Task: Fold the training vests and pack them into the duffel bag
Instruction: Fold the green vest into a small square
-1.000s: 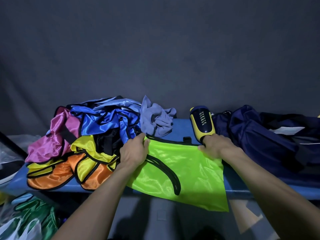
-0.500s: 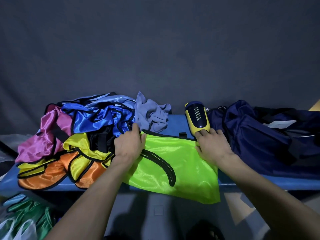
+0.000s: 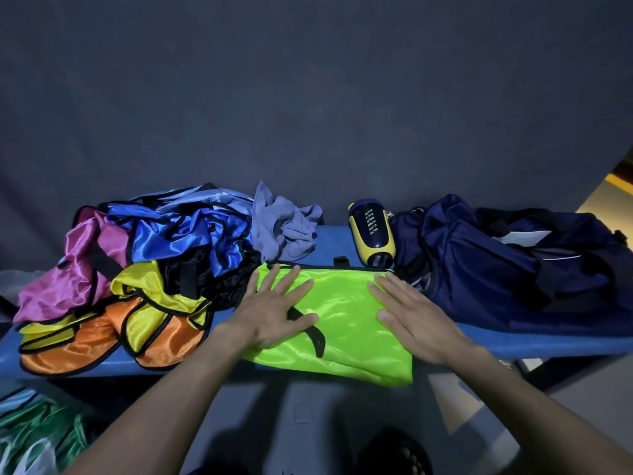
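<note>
Neon green vest (image 3: 342,323) spread flat on the blue worktop (image 3: 329,240), near edge hanging slightly over the front lip, black trim curving across its middle. Left hand (image 3: 274,317) flat on the vest's left part, fingers straight and splayed, gripping nothing. Right hand (image 3: 411,320) flat on the vest's right part, fingers extended and close together, likewise gripping nothing. Heap of unfolded vests (image 3: 137,275) just left of the green one: pink, royal blue, yellow, orange, black, tangled together. Crumpled grey-blue cloth (image 3: 284,228) behind the green vest, against the heap. Yellow and navy bottle (image 3: 371,234) lying on its side beyond the right hand, touching or nearly touching the navy duffel bag (image 3: 507,265) at the right end of the worktop. Bag slumped, top possibly open, hard to tell in the dim light. Green and white fabric (image 3: 37,437) low at the left, below the worktop.
</note>
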`<act>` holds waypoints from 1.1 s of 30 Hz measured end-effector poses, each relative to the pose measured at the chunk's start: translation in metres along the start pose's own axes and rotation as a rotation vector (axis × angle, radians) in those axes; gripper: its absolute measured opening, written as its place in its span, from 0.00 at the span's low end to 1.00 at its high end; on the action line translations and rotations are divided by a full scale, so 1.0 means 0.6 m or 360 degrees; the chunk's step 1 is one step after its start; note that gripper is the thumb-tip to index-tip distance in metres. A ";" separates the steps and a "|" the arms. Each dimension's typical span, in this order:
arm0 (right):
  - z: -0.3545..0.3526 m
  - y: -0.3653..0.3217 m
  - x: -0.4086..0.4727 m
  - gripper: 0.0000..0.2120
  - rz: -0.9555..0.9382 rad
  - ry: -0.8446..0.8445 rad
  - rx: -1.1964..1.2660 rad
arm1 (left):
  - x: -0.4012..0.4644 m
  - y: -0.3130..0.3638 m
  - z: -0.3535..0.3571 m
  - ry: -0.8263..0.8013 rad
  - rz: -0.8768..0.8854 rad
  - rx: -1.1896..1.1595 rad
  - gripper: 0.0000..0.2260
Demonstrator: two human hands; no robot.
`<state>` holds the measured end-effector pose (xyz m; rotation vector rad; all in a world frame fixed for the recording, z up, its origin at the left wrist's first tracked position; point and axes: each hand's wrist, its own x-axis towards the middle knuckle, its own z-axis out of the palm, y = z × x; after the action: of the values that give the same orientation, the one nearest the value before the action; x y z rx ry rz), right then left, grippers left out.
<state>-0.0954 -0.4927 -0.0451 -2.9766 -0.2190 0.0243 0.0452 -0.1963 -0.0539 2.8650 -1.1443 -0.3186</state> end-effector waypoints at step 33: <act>-0.043 0.007 0.030 0.15 0.0603 0.0473 0.0836 | -0.092 0.151 0.017 0.0797 0.0389 -0.1123 0.20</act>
<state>-0.0766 -0.4981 -0.0202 -2.4135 0.3372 -0.2704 -0.0571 -0.2240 -0.0444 2.0076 -0.9993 0.0192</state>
